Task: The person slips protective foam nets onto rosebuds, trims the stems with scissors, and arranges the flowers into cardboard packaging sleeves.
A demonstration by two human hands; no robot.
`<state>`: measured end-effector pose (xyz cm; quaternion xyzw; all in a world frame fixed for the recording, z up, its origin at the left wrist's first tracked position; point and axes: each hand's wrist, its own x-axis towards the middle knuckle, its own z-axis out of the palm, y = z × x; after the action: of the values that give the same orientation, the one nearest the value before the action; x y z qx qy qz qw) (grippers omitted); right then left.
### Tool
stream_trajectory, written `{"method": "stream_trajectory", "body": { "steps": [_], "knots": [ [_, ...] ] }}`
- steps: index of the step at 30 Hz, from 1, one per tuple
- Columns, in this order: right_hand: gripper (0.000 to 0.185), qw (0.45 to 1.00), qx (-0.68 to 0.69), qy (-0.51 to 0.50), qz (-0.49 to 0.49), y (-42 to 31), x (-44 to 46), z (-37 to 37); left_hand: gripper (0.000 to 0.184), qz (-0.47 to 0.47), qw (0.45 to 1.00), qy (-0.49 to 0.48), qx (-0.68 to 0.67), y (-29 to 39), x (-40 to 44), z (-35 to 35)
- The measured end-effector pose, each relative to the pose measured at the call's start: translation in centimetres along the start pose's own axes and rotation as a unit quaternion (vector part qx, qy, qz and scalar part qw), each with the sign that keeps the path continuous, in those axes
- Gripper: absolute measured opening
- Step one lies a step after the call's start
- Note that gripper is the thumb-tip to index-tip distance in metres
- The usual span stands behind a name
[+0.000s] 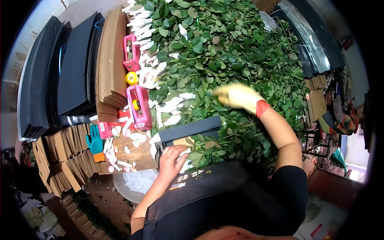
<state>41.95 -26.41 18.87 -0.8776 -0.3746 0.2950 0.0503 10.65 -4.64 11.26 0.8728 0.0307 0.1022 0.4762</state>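
My bare left hand [173,161] is at the near left end of a folded black corrugated cardboard piece [190,130]. Its fingers are curled over the cardboard's end, beside white-netted flower heads [185,165]. Leafy green stems [214,150] lie in and below the fold, and a brown cardboard strip [184,141] shows inside it. My right hand [238,97], in a pale yellow glove with a red cuff, is over the wide layer of leaves [224,44]. Motion smears its fingers, so I cannot make out anything in them. White-netted flower heads [172,105] lie to its left.
Two pink tape dispensers [140,107] and a yellow tape roll [131,78] stand left of the stems. Black sheets [76,68] and brown cardboard [112,60] stack at far left. A teal glove [95,140] lies near cardboard pieces; a basin [120,182] is below the table.
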Motion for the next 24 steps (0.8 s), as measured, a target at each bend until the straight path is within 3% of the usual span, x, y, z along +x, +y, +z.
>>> {"method": "stream_trajectory", "body": {
  "steps": [2, 3, 7, 9, 11, 15, 16, 19, 21, 22, 24],
  "knots": [
    [0.033, 0.969, -0.004, 0.247, -0.022, 3.7, 3.7, 0.2, 0.023, 0.015, 1.0, -0.013, 0.006, -0.5, -0.1, 0.0],
    [0.03, 0.957, -0.071, 0.279, 0.041, 3.7, 5.4, -1.3, 0.022, 0.017, 1.0, -0.016, 0.002, -0.4, 0.0, 0.0],
    [0.033, 0.853, -0.27, 0.446, -0.02, 9.4, 12.5, 1.8, 0.019, 0.023, 1.0, -0.015, 0.005, -0.6, -0.1, 0.0],
    [0.04, 0.944, -0.159, 0.287, 0.03, 11.2, 14.7, 2.5, 0.019, 0.024, 1.0, -0.011, 0.004, -0.3, 0.1, -0.1],
    [0.031, 0.944, -0.078, 0.32, 0.021, 10.0, 13.0, -0.2, 0.021, 0.019, 1.0, -0.007, -0.001, -0.4, -0.2, 0.2],
    [0.033, 0.851, 0.05, 0.52, 0.05, 8.1, 6.9, -3.8, 0.022, 0.017, 0.999, 0.005, -0.033, -0.6, -0.1, 0.3],
    [0.034, 0.886, 0.066, 0.457, 0.032, 9.2, 6.9, -4.4, 0.022, 0.022, 0.999, 0.009, -0.031, -0.6, 0.0, 0.3],
    [0.034, 0.927, -0.11, 0.356, -0.046, 9.5, 3.0, -6.5, 0.022, 0.027, 0.999, 0.002, -0.028, -0.6, 0.0, 0.2],
    [0.034, 0.882, -0.085, 0.453, -0.102, 6.6, 0.7, -7.4, 0.018, 0.047, 0.999, 0.008, -0.027, -1.0, 0.3, 0.3],
    [0.03, 0.857, -0.065, 0.504, -0.081, 6.1, 0.5, -6.5, 0.018, 0.051, 0.998, 0.009, -0.025, -1.1, 0.2, 0.4],
    [0.021, 0.911, -0.089, 0.395, -0.082, 8.8, 2.3, -5.2, 0.015, 0.045, 0.998, 0.003, -0.033, -0.9, 0.1, 0.3]
  ]
}}
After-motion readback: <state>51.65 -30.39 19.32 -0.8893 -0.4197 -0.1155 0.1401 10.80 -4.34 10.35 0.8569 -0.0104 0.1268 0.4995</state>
